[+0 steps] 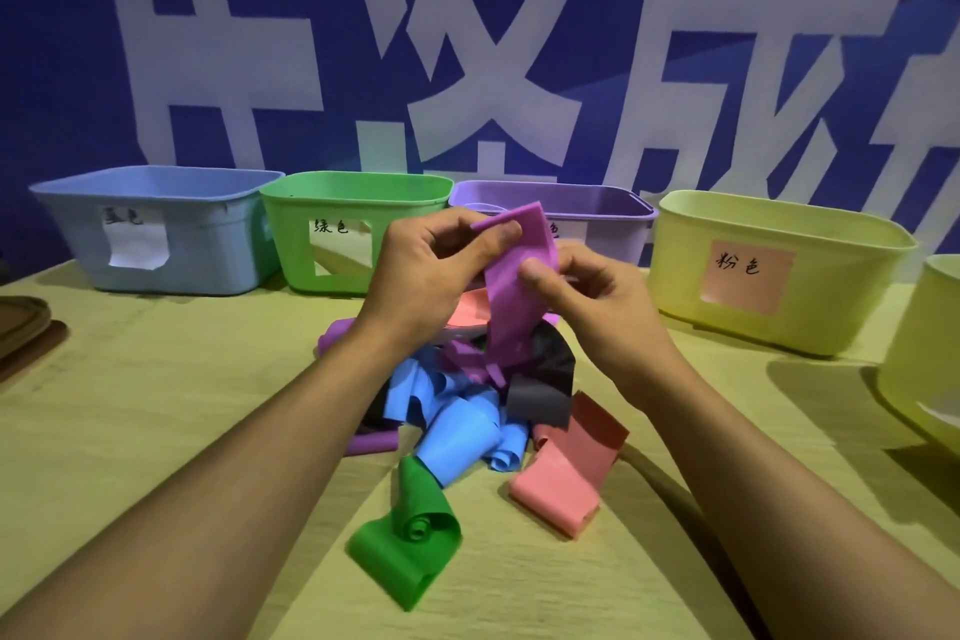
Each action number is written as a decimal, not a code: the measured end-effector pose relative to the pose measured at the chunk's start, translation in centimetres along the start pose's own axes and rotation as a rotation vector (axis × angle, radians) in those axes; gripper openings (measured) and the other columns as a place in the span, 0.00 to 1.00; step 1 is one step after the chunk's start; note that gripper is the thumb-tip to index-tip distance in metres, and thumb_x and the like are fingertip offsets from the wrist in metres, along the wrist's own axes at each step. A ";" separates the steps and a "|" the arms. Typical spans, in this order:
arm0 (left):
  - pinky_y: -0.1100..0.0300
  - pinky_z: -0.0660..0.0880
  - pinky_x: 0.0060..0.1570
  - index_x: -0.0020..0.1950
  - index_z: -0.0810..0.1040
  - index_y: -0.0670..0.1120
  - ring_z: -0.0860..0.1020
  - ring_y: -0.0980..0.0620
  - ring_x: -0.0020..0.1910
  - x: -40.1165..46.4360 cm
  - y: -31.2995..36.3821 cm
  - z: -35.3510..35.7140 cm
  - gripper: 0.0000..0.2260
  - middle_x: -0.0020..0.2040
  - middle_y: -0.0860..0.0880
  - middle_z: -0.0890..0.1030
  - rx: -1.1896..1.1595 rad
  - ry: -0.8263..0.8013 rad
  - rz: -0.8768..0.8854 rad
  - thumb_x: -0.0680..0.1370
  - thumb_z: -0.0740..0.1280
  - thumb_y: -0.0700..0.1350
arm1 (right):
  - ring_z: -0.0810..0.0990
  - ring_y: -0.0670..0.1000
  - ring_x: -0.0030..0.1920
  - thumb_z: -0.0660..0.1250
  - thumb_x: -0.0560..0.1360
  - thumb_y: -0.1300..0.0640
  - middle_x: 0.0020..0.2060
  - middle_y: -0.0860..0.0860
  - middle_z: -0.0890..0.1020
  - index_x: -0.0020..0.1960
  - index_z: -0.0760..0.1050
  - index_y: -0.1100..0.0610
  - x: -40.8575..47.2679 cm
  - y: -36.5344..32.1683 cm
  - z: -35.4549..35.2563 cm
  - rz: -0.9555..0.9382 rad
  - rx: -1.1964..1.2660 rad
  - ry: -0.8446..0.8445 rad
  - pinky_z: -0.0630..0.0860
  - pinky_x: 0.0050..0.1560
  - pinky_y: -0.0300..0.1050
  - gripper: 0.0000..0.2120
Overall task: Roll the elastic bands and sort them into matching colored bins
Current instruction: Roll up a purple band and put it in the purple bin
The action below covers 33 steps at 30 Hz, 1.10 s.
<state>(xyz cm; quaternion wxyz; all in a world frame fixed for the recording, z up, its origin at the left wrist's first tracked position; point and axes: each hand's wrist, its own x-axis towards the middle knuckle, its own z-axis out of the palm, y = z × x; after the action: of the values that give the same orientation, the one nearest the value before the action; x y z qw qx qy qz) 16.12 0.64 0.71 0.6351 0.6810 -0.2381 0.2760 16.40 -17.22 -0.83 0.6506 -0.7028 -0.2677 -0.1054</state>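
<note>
Desk, wood-grain; bins along its back edge: blue bin, green bin, purple bin, yellow bin; loose heap of bands at centre; left hand and right hand both pinching one purple band, lifted above heap

Purple bin label mostly hidden behind held purple band; rightmost bin cut by frame edge; blue bin label illegible.
</note>
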 end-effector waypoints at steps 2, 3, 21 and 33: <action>0.62 0.81 0.42 0.47 0.85 0.48 0.83 0.57 0.41 0.6 0.5 0.3 0.01 0.39 0.54 0.86 0.056 0.014 0.029 0.76 0.73 0.44 | 0.86 0.48 0.49 0.75 0.73 0.51 0.49 0.49 0.88 0.56 0.83 0.55 -0.2 0.0 0.0 0.041 -0.030 -0.084 0.83 0.46 0.43 0.13; 0.62 0.80 0.44 0.49 0.85 0.49 0.84 0.57 0.43 1.2 0.9 0.5 0.02 0.41 0.55 0.86 0.098 0.009 0.049 0.77 0.73 0.43 | 0.87 0.47 0.49 0.75 0.74 0.54 0.48 0.47 0.88 0.58 0.82 0.54 -0.3 0.0 0.0 0.048 -0.039 -0.099 0.82 0.45 0.40 0.14; 0.61 0.81 0.51 0.54 0.84 0.44 0.84 0.59 0.48 10.4 11.3 0.0 0.06 0.48 0.51 0.86 0.211 0.206 0.250 0.78 0.74 0.42 | 0.80 0.42 0.32 0.75 0.75 0.59 0.35 0.48 0.85 0.48 0.85 0.59 -1.0 -1.5 0.3 0.230 -0.029 -0.346 0.76 0.33 0.33 0.04; 0.66 0.80 0.48 0.53 0.84 0.50 0.82 0.66 0.44 6.9 2.9 -1.0 0.05 0.46 0.56 0.85 0.234 0.167 -0.046 0.78 0.74 0.43 | 0.71 0.52 0.59 0.79 0.66 0.36 0.51 0.39 0.81 0.43 0.84 0.44 -0.5 0.7 0.6 0.111 -0.776 -0.662 0.71 0.60 0.52 0.14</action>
<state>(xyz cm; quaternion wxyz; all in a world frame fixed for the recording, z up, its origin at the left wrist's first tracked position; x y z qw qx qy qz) 19.18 1.62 7.58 0.5751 0.7304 -0.1353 0.3429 16.17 -16.78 -1.76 0.2267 -0.9015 -0.3628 0.0661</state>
